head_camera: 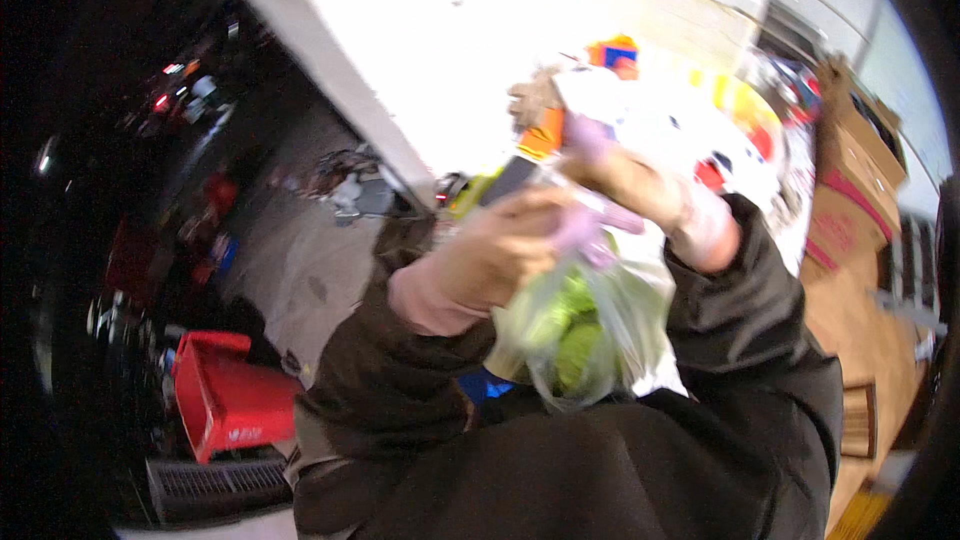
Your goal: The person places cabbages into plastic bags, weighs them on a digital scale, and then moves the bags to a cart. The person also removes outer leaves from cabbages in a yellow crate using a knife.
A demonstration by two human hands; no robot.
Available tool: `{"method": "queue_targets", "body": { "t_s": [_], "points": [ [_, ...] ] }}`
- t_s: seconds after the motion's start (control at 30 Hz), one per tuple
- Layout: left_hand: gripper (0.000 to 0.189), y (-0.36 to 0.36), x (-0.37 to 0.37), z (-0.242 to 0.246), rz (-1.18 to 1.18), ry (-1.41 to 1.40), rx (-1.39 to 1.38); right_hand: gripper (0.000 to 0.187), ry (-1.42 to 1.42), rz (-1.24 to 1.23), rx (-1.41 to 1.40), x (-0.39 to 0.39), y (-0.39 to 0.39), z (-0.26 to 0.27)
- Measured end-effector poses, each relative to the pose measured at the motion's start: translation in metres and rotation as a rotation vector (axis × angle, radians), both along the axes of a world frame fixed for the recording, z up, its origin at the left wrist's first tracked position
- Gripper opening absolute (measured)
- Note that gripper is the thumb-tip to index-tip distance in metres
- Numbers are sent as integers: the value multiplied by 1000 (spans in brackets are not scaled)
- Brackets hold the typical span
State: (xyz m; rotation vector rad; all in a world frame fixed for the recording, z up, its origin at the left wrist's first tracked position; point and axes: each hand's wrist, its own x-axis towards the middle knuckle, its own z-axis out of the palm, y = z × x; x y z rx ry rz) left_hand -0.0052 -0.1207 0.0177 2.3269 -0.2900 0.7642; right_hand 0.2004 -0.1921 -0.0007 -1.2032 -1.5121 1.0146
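My left hand [517, 240] is closed on the gathered top of a translucent plastic bag [577, 337] that hangs in front of my chest. Green leafy vegetables [579, 349] show through the bag's side. Just above, my right hand [600, 165] reaches across close to the bag's neck; motion blur hides its fingers, so what it touches cannot be told. Both hands seem to wear gloves with purplish fingertips. Beyond them lie an orange and dark item [541, 135] and an orange and blue packet [615, 54] on a brightly lit, cluttered surface.
On the right, cardboard boxes [855, 187] stand stacked on a wooden floor [862, 315]. A red plastic bin [232, 394] is at lower left, beside a dark slatted grate [221, 491]. Dark ground with scattered objects extends along the left.
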Motion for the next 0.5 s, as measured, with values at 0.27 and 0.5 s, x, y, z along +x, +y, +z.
{"method": "queue_targets", "body": {
  "t_s": [0.27,0.5],
  "points": [
    [43,1,-24,-28,22,388,-722,74,-34,91,21,2,-32,-15],
    [32,19,-79,-172,263,411,-1394,72,714,-39,9,-27,-111,-101]
  ]
}}
